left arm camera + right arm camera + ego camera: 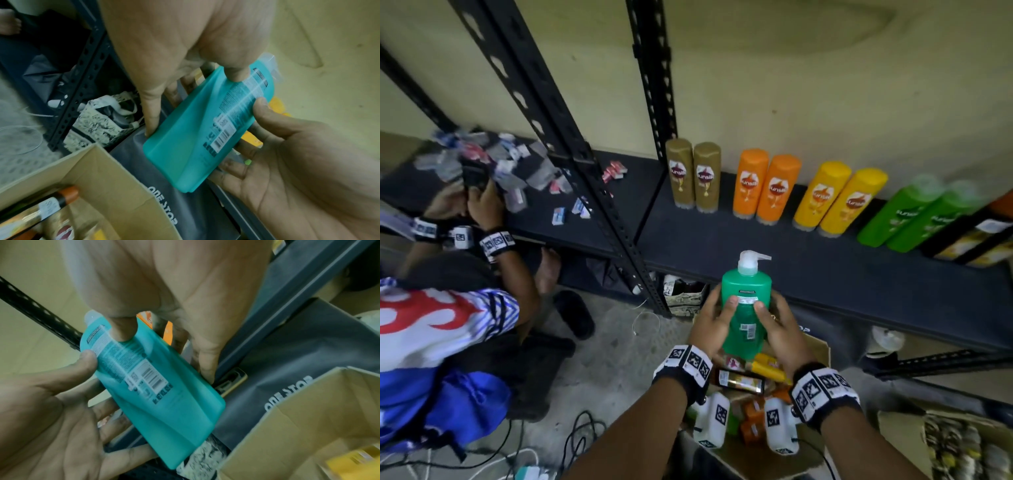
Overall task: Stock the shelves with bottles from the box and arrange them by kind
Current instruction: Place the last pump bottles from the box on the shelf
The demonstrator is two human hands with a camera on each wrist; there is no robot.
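Observation:
A teal pump bottle (745,308) with a white pump head stands upright in front of the dark shelf board (825,270), above the open cardboard box (816,346). My left hand (714,320) and right hand (779,323) grip it from either side, thumbs on its back label. The left wrist view shows the bottle (197,129) tilted between my left hand (185,48) and the other palm. The right wrist view shows the same bottle (160,394) under my right hand (174,288). Along the shelf's back stand pairs of brown bottles (693,176), orange bottles (765,186), yellow bottles (837,200) and green bottles (914,216).
Several more bottles (753,377) lie in the box. A black slotted post (654,137) rises left of the stocked bay. Another person (448,325) crouches at the left over small packets (493,164). Cables (571,438) cross the floor. A second carton (959,445) sits lower right.

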